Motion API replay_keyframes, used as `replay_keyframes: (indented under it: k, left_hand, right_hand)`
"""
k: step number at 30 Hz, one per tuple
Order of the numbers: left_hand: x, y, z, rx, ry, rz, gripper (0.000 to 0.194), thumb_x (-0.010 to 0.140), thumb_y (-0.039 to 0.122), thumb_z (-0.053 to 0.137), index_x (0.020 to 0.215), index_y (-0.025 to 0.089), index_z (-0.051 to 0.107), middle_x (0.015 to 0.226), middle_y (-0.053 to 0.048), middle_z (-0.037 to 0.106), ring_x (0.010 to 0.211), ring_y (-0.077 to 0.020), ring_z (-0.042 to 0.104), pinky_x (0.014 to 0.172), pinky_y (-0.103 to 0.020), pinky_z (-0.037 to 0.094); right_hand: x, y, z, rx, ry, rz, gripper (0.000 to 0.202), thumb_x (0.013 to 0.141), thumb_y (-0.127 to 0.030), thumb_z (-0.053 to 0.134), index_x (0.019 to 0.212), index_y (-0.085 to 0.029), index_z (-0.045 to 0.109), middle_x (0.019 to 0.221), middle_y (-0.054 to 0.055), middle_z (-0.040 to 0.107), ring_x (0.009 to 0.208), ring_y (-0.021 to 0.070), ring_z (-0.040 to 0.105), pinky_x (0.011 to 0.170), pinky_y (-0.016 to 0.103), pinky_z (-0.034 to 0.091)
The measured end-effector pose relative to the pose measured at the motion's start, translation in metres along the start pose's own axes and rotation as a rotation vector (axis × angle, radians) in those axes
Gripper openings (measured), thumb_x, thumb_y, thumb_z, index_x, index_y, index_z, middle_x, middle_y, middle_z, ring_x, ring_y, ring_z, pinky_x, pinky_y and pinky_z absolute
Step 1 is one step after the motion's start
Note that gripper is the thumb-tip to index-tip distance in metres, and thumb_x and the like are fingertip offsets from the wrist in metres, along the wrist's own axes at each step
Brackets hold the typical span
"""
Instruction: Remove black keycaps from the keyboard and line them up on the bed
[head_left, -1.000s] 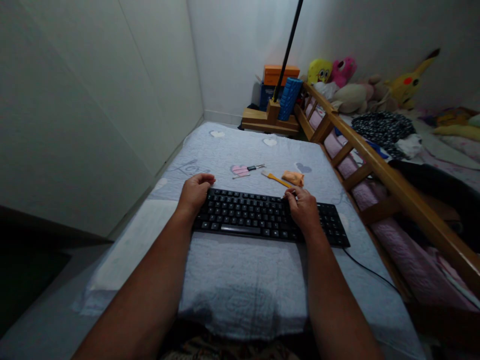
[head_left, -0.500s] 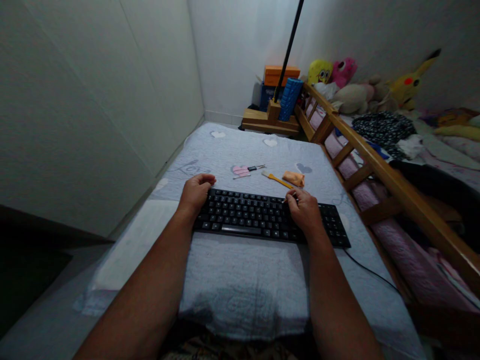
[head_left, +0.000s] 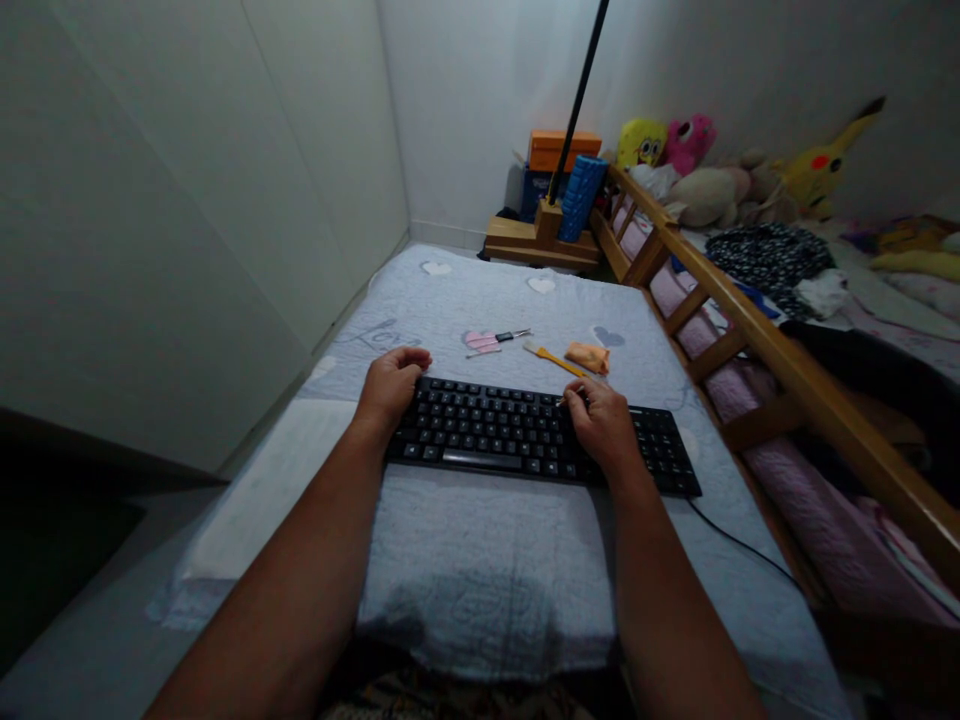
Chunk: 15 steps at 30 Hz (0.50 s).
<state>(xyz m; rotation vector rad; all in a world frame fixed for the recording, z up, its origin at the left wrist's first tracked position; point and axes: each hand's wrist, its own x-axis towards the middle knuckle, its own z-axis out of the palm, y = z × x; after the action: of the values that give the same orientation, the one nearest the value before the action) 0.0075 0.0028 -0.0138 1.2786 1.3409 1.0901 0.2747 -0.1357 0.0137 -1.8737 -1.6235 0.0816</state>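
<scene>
A black keyboard (head_left: 487,425) lies across the quilted cover in front of me, its cable running off to the right. My left hand (head_left: 394,385) is closed at the keyboard's left end, thumb on the near side and fingers curled over the back corner. Over the right part of the keys, my right hand (head_left: 596,415) pinches a small thin stick (head_left: 562,401); only its short tip shows past the fingers. Behind the keyboard lie a yellow-handled brush (head_left: 559,360), a dark-handled tool with metal prongs (head_left: 514,335), a thin swab-like stick (head_left: 484,353) and a folded orange cloth (head_left: 587,357).
A wooden bed rail (head_left: 720,290) runs along the right, with plush toys (head_left: 705,190) and clothes beyond it. A white panelled wall (head_left: 225,200) stands at left. At the far end are a wooden stand (head_left: 517,235), a black pole (head_left: 577,100), a blue roller (head_left: 583,198) and boxes.
My right hand has shifted slightly left along the keys with the thin stick. My left hand and the keyboard stay in place.
</scene>
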Motion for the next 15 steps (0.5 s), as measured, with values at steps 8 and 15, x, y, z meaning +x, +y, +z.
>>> replay_keyframes:
  k: [8,15]
  left_hand:
    - [-0.001,0.002,0.0,0.018,0.001,0.004,0.029,0.058,0.014,0.054,0.084,0.017,0.069,0.092,-0.005,0.073,0.092,-0.0213,0.067,0.095,-0.037,0.048]
    - [-0.001,0.001,0.0,0.023,0.002,0.006,0.029,0.058,0.013,0.053,0.083,0.017,0.069,0.091,-0.005,0.073,0.092,-0.0216,0.066,0.095,-0.037,0.048]
  right_hand:
    - [0.0,0.001,-0.001,0.0,-0.001,0.005,0.02,0.085,-0.024,0.046,0.074,-0.02,0.062,0.079,0.008,0.068,0.079,0.0236,0.062,0.076,0.034,0.042]
    - [0.0,0.01,-0.004,-0.011,0.023,0.055,0.021,0.085,-0.025,0.046,0.073,-0.02,0.063,0.079,0.009,0.069,0.079,0.0241,0.063,0.076,0.034,0.043]
